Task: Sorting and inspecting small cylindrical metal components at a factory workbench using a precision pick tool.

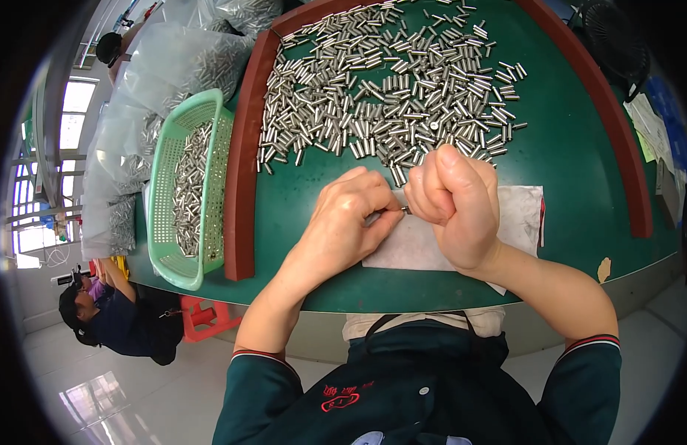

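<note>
one green table (558, 148) fills most of the view, clock read from the middle. clear plastic bags (162, 59) full of metal pieces stand from nine to eleven o'clock, overlapping too much to count. three dark red rails (243, 185) edge the tabletop, at ten, eleven and two o'clock. one co-worker (117, 315) in dark clothing is at eight o'clock, near one red stool (202, 315). one light green basket (164, 208) sits at nine o'clock, just outside the nearest rail, part-filled with metal pieces beyond counting. one black fan (614, 44) stands at two o'clock. one pale cloth (521, 222) lies flat at three o'clock, partly under the two bare hands. the right hand (462, 200) is curled into a fist, thumb uppermost; whether its fingers grip anything i cannot tell. the left hand (343, 211) has thumb and forefinger pinching one small pin (405, 211), mostly hidden, between the two hands. hundreds of loose metal pins (395, 83), too many to count, spread at twelve o'clock
</note>
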Demonstrator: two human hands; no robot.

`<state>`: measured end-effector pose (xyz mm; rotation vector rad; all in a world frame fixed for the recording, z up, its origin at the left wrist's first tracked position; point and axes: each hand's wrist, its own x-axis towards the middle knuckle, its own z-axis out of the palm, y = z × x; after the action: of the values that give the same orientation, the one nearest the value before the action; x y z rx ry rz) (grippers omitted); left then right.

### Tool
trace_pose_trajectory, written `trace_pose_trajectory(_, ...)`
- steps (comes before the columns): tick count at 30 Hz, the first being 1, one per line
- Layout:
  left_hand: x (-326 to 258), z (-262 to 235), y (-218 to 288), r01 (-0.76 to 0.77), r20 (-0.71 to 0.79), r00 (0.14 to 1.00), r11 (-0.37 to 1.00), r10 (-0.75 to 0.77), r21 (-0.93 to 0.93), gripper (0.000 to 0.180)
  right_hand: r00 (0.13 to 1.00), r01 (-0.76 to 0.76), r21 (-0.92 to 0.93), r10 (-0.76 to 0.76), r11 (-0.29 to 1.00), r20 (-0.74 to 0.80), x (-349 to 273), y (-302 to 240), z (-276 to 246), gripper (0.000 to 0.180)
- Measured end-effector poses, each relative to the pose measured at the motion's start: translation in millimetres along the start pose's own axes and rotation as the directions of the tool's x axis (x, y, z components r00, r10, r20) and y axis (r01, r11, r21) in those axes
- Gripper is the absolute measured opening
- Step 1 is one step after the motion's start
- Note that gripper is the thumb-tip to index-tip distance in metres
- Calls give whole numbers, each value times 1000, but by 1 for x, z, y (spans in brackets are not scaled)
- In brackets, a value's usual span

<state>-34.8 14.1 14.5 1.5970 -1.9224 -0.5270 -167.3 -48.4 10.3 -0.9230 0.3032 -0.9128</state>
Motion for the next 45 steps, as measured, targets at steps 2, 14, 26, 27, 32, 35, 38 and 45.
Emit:
trace_pose_trajectory(2,2,1,0,-8,12,1000,1000,8,7,11,1000,16,-19,-16,1000,-1,0,1,-1,42)
trace_pose_trajectory(14,-3,-8,-7,250,17,960,830,-280,-499,8,998,-58,175,52,983,38,0,-9,-11,40)
trace_pose_trajectory(26,-3,-18,-27,340,264,843,85,-469,-936,17,994,-104,162,106,981,0,3,-5,-11,42)
trace_pose_trajectory(27,-4,-18,-30,311,275,847,5,-456,-950,20,994,-107,172,109,979,-5,4,-5,-11,42)
trace_pose_trajectory(32,-6,-20,-40,342,38,790,388,-613,-856,20,993,-114,173,118,978,-12,5,-4,-11,43)
trace_pose_trajectory(35,1,-16,-32,329,-350,862,930,-367,-164,12,992,-117,176,122,977,-19,6,-4,-12,43)
trace_pose_trajectory(38,3,-11,-39,125,-391,920,968,-31,217,23,991,-128,176,134,976,-27,6,-4,-11,43)
trace_pose_trajectory(45,7,-19,-45,-100,-178,966,904,188,415,19,988,-136,184,147,974,-46,6,-5,-11,42)
